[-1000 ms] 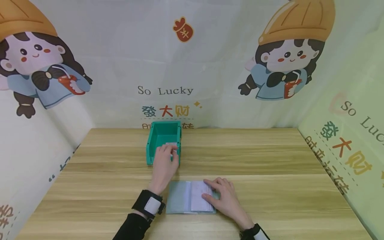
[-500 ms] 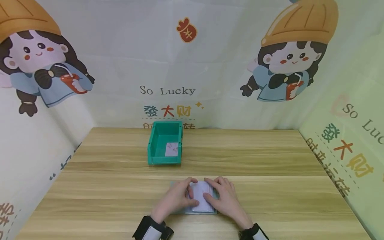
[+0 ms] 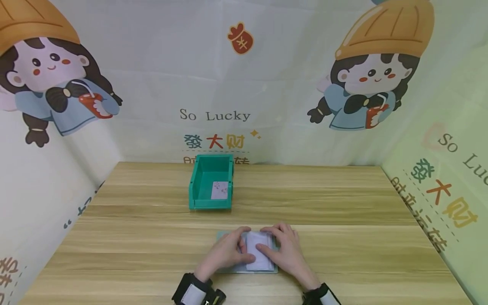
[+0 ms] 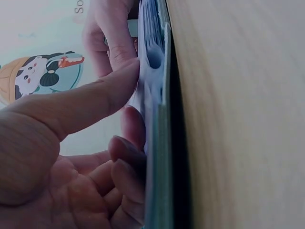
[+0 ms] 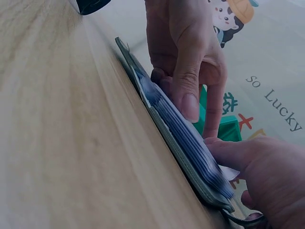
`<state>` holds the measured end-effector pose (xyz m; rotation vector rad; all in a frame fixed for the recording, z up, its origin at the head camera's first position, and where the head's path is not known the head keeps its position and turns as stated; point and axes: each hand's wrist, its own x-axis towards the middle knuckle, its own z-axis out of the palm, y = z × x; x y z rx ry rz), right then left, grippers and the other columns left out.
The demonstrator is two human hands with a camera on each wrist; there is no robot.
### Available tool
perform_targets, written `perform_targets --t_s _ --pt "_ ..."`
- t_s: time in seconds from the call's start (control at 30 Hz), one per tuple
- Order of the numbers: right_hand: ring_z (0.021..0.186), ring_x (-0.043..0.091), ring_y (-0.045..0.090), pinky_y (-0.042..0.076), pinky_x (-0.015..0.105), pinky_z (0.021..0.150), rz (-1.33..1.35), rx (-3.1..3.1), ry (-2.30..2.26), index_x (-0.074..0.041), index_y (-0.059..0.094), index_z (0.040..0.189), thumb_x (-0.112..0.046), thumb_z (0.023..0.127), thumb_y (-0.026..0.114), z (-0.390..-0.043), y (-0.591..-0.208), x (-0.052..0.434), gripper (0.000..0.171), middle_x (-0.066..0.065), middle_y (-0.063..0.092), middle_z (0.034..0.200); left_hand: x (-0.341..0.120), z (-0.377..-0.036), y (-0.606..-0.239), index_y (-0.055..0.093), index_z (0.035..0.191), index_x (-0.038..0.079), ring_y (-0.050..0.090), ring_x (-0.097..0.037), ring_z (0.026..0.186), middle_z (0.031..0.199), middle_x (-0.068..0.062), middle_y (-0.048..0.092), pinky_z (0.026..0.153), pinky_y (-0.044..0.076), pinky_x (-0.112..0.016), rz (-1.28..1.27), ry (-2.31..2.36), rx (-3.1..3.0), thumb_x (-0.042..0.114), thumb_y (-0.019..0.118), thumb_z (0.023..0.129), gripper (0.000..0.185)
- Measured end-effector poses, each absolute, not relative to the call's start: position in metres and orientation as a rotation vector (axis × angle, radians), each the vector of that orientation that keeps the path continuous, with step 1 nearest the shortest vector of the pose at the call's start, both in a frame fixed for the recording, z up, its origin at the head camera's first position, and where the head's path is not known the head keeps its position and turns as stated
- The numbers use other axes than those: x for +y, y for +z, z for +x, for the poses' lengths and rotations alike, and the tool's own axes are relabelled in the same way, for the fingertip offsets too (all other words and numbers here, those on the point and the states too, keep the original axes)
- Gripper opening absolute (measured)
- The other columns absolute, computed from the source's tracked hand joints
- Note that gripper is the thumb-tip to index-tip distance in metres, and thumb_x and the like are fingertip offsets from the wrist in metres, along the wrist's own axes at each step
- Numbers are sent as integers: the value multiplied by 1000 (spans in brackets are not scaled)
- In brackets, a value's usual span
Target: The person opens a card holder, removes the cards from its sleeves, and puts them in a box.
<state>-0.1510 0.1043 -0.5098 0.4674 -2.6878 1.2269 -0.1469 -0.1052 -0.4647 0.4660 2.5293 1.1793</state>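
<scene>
Pale pages (image 3: 260,256) could buckle or slip out of line, I judge, if the left hand (image 3: 226,250) pushes across them harder than the right hand (image 3: 287,250) steadies them; a sleeve fold (image 4: 154,58) already bulges beside the left thumb, so careless pressure could crease it. On the left part of the unfolded booklet (image 3: 237,269), the left hand is half curled, thumb and forefinger parted, tips touching the pages; whether it pinches one I cannot tell. At the booklet's right part, the right hand is spread and relaxed, gripping nothing that shows, its thumb lying on the top page and its forefinger at the far edge. Beyond the booklet and to its left on the wooden table (image 3: 324,195) stands a green bin (image 3: 210,204), with a patterned card (image 3: 219,190) inside.
</scene>
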Motion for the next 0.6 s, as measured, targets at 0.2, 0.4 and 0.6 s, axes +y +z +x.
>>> perform_targets --t_s 0.2,0.4,0.6 --pt "89 12 48 32 36 86 488 -2543 1308 -12 75 97 -18 90 81 -150 -514 105 10 -7 57 92 -106 -147 -465 53 143 -5 52 -10 64 77 2 60 58 36 -21 444 1239 2520 17 78 93 60" --pt "85 5 50 38 32 81 695 -2352 1416 -13 76 85 -7 100 66 -150 -518 110 19 -8 59 87 -110 -150 -468 56 135 -6 46 -8 62 74 3 52 57 35 -21 408 1436 2462 12 59 104 35" --pt "86 5 53 39 31 84 685 -2407 1428 -16 78 90 -5 98 68 -150 -519 110 17 -9 62 88 -109 -152 -468 60 130 1 47 -11 57 74 2 53 53 37 -24 225 1524 2444 38 53 110 43"
